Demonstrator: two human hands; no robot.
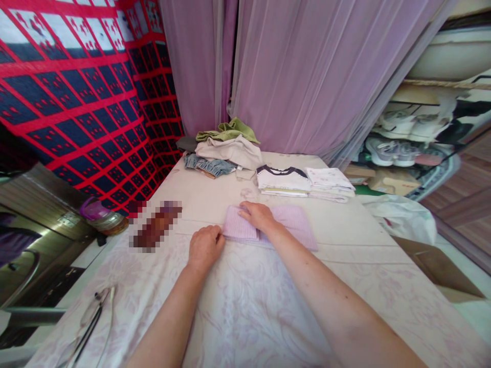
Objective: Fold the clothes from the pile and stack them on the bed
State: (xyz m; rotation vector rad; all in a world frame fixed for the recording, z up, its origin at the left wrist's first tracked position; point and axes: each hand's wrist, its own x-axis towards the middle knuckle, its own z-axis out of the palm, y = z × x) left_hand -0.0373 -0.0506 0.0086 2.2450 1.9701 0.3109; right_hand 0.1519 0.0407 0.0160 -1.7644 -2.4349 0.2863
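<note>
A lilac, finely striped garment (293, 225) lies on the bed, its left part folded over into a thicker layer. My right hand (258, 214) rests on top of this folded part, fingers stretched over the cloth toward the left. At the lower left corner of the garment is my left hand (207, 248), its fingers curled and its thumb side against the cloth edge; the fingertips are partly hidden. Just beyond the garment sit a folded white shirt with a dark collar (283, 179) and a folded pale printed garment (330, 180).
A loose heap of clothes (226, 148) lies at the bed's far end, before purple curtains (326, 66). Glasses (90, 312) and a cable lie at the near left. A blurred-out item (155, 227) is further up. Shoes (395, 152) stand on a right-hand rack; an open cardboard box (437, 266) sits below.
</note>
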